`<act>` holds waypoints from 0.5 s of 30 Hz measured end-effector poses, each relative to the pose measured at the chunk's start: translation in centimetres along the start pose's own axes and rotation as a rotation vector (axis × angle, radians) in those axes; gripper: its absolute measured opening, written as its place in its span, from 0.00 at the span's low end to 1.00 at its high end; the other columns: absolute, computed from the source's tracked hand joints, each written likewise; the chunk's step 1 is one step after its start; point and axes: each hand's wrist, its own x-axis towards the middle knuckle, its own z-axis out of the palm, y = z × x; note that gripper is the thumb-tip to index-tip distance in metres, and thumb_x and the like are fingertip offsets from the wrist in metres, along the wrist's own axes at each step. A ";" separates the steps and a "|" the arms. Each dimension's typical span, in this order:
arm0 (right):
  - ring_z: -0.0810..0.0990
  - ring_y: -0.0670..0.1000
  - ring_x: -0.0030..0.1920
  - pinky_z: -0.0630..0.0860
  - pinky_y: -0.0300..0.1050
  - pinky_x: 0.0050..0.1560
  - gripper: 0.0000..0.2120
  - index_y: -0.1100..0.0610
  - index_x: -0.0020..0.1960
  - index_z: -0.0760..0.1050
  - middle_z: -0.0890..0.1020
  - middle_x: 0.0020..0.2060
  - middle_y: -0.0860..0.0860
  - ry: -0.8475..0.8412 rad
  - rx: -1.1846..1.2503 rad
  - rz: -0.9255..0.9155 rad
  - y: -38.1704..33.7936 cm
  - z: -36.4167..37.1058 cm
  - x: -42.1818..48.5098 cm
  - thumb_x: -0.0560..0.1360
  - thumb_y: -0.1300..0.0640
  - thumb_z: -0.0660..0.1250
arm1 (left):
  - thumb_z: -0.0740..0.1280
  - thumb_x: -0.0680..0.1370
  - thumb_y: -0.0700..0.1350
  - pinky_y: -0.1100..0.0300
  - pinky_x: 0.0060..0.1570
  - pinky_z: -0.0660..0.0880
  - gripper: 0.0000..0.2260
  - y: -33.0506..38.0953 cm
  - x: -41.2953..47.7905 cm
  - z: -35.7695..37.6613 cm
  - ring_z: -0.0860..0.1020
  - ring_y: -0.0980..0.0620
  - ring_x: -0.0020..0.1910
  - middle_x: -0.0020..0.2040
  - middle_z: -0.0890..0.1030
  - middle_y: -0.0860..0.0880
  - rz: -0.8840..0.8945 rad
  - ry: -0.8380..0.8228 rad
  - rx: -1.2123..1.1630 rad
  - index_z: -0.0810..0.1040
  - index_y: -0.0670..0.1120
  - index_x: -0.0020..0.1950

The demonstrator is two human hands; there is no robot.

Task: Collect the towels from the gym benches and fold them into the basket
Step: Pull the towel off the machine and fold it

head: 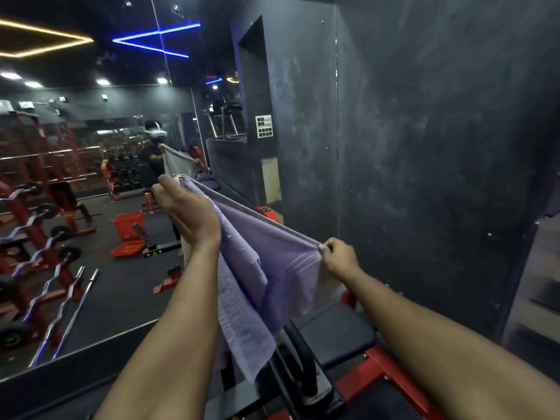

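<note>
A lilac towel (263,262) hangs stretched in the air between both hands, its top edge taut and the rest drooping down in folds. My left hand (188,210) grips one upper corner, raised higher and farther away. My right hand (338,256) pinches the other upper corner, lower and to the right. Below the towel stands a gym bench with a black pad (336,331) on a red frame. An orange basket (128,224) shows in the wall mirror at left, standing on the floor.
A large mirror (91,177) fills the left side and reflects barbells on red racks, dumbbells and the person holding the towel. A dark wall (424,147) rises close in front and to the right. A black curved machine part (297,359) stands beside the bench.
</note>
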 end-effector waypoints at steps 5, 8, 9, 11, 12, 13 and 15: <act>0.81 0.61 0.53 0.75 0.48 0.50 0.08 0.55 0.51 0.75 0.82 0.50 0.56 0.265 0.066 0.240 -2.7 -2.1 -0.1 0.74 0.55 0.69 | 0.59 0.80 0.46 0.44 0.53 0.70 0.12 -0.4 -0.7 0.6 0.72 0.35 0.57 0.58 0.72 0.35 -0.127 -0.162 0.345 0.74 0.38 0.55; 0.82 0.59 0.54 0.77 0.45 0.52 0.14 0.59 0.55 0.80 0.83 0.52 0.57 -0.001 0.046 0.221 -4.8 -2.6 1.1 0.71 0.56 0.72 | 0.62 0.79 0.47 0.43 0.56 0.69 0.11 -1.2 -0.6 0.7 0.72 0.36 0.60 0.58 0.76 0.36 -0.221 -0.452 0.557 0.80 0.43 0.55; 0.83 0.56 0.48 0.77 0.43 0.47 0.11 0.58 0.50 0.82 0.84 0.46 0.55 -0.069 0.088 0.161 -5.6 -2.6 1.2 0.71 0.54 0.74 | 0.63 0.78 0.47 0.46 0.56 0.71 0.11 -1.4 -0.6 0.8 0.75 0.36 0.59 0.56 0.79 0.36 -0.250 -0.570 0.504 0.81 0.44 0.54; 0.78 0.48 0.32 0.73 0.38 0.34 0.06 0.58 0.41 0.82 0.81 0.30 0.50 -0.136 0.261 0.043 -7.5 -2.3 0.6 0.71 0.55 0.76 | 0.66 0.76 0.46 0.52 0.51 0.74 0.10 -1.5 -0.8 0.9 0.79 0.37 0.54 0.53 0.82 0.38 -0.263 -0.757 0.386 0.83 0.44 0.52; 0.75 0.45 0.28 0.71 0.37 0.29 0.04 0.59 0.41 0.82 0.79 0.26 0.47 -0.168 0.340 -0.007 -8.3 -2.0 0.1 0.72 0.59 0.75 | 0.69 0.75 0.47 0.55 0.49 0.75 0.09 -1.4 -1.0 0.8 0.80 0.39 0.52 0.51 0.83 0.39 -0.247 -0.820 0.345 0.84 0.44 0.51; 0.75 0.43 0.27 0.71 0.36 0.28 0.02 0.61 0.42 0.82 0.79 0.25 0.46 -0.227 0.399 -0.063 -9.0 -1.6 -0.4 0.73 0.63 0.73 | 0.72 0.74 0.47 0.56 0.48 0.75 0.09 -1.3 -1.2 0.6 0.81 0.40 0.50 0.48 0.84 0.40 -0.219 -0.869 0.315 0.84 0.43 0.49; 0.80 0.47 0.33 0.78 0.37 0.34 0.05 0.67 0.48 0.82 0.83 0.32 0.52 -0.364 0.508 -0.152 -10.1 -1.0 -1.3 0.75 0.70 0.67 | 0.76 0.70 0.48 0.57 0.45 0.76 0.11 -1.2 -1.6 0.3 0.81 0.42 0.46 0.43 0.84 0.40 -0.154 -0.929 0.255 0.84 0.41 0.45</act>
